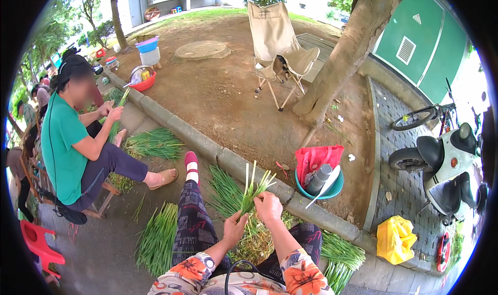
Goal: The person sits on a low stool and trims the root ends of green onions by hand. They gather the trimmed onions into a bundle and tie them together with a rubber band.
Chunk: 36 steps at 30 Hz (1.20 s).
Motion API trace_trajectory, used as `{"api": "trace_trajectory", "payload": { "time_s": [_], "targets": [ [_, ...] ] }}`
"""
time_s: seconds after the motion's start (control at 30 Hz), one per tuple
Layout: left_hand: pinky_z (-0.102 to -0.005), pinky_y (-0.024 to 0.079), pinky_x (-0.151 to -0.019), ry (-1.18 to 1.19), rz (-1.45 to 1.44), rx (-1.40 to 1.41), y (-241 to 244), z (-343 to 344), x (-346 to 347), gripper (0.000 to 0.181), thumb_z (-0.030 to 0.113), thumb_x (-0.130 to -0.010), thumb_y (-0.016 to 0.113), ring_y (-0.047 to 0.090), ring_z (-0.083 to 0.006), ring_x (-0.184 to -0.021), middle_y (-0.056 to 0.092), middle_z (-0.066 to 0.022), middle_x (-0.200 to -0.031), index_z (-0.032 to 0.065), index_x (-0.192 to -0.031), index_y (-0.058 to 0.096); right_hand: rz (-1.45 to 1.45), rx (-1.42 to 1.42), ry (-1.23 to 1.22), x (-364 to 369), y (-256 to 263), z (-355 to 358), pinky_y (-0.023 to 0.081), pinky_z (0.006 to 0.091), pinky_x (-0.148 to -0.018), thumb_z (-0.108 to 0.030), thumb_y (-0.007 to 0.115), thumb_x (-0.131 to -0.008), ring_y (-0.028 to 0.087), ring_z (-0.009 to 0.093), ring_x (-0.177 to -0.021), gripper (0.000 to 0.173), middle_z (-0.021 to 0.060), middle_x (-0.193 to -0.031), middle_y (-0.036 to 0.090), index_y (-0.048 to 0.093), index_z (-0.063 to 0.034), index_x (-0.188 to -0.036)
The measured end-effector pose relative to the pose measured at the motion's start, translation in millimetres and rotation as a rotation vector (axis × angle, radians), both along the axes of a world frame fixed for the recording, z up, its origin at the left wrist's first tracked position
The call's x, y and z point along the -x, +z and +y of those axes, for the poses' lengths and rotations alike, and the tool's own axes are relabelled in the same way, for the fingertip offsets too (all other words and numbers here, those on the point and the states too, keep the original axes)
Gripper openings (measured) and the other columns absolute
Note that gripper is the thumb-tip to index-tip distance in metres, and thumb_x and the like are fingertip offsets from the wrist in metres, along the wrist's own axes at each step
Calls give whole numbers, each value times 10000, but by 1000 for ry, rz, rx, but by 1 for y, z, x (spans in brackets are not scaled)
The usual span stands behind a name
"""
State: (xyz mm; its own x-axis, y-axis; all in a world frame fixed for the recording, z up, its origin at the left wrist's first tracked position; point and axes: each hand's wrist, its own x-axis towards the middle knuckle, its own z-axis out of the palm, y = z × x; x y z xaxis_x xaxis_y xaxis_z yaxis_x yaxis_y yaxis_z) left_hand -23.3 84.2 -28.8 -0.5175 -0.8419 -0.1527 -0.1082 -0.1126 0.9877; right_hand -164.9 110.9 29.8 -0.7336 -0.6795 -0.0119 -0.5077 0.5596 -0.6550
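My left hand (235, 228) is closed around a bunch of long green stalks with pale ends (250, 194), which look like garlic chives. At the bunch's right side, the fingers of my right hand (268, 207) are at the stalks; whether they pinch one is unclear. Yellowed trimmings (255, 242) lie heaped between my legs. One pile of green stalks (225, 190) rests beyond my hands against the curb, another pile (158, 238) lies left of my leg, and more bundles (342, 252) are at the right.
A seated person in a green shirt (64, 147) holds stalks at the left, beside another pile (153, 143). A concrete curb (194, 133) crosses ahead. Beyond it stand a teal basin (339, 184) holding a flask and red bag, and a folding chair (270, 34). A yellow bag (395, 240) sits right.
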Motion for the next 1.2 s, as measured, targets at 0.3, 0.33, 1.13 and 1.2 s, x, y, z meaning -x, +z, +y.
{"api": "trace_trajectory", "payload": {
  "time_s": [0.3, 0.33, 1.13, 1.2],
  "targets": [
    [-263, 384, -548, -23, -49, 178, 6, -6, 5, 225, 201, -902, 576, 444, -69, -612, 532, 2, -634, -16, -866, 621, -129, 157, 75, 9, -18, -2, 513, 426, -697, -256, 604, -741, 651, 357, -748, 260, 213, -768, 647, 682, -12, -784],
    [-267, 379, -539, -28, -49, 179, 4, -9, 4, 226, 201, -901, 578, 446, -73, -602, 534, 0, -626, -17, -854, 619, -124, 193, 94, 7, -15, -2, 515, 411, -687, -247, 613, -738, 655, 348, -733, 257, 203, -761, 654, 679, -2, -780],
    [-226, 339, -524, 19, 112, -381, 0, -16, -4, 316, 345, -939, 535, 434, -76, -542, 603, -53, -727, 36, -927, 595, -1332, 841, 431, 22, 46, 44, 384, 304, -647, -141, 573, -881, 423, 147, -664, 149, 30, -753, 478, 539, -16, -807],
    [-231, 339, -531, 30, 130, -415, -5, -18, -8, 328, 351, -952, 510, 431, -81, -540, 599, -54, -722, 34, -929, 592, -1416, 872, 402, 29, 42, 47, 382, 309, -647, -140, 573, -879, 419, 152, -662, 150, 32, -750, 473, 534, -18, -800]
  ]
}}
